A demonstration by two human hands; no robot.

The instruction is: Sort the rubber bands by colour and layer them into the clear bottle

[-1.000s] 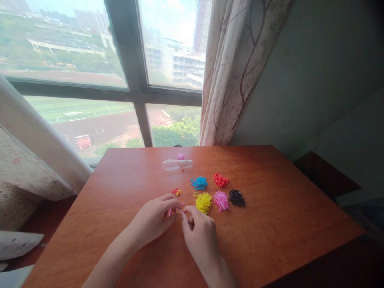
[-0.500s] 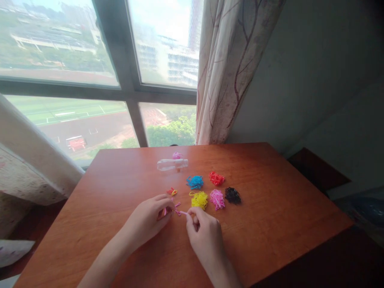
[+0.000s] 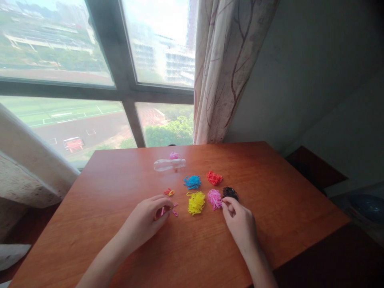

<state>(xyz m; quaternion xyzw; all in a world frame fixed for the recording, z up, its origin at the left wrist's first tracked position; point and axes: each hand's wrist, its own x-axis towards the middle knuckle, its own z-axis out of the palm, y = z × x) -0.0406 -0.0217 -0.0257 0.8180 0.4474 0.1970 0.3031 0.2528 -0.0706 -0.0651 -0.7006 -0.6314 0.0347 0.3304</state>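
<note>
Loops of thin pink rubbery band [image 3: 175,214] sit pinched in your left hand [image 3: 148,215], over the reddish-brown wooden table [image 3: 279,184]. Your right hand [image 3: 241,220] curls at the edge of the pink heap of thin bands [image 3: 214,199], almost closed; whether it grips one, I can't tell. Black band heap [image 3: 230,193] just beside it, yellow band heap [image 3: 196,203] between your hands, blue heap [image 3: 193,182] and red heap [image 3: 214,178] beyond, clear bottle-shaped container [image 3: 168,165] farther back.

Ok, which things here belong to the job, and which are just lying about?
In the job, judging by the hands:
thin pink bands at the left hand
loose pink band pile at the right hand

Lying about, it seems:
yellow band pile
blue band pile
red band pile
black band pile
small red-and-yellow bunch
clear bottle-shaped container
purplish bundle behind it
</note>
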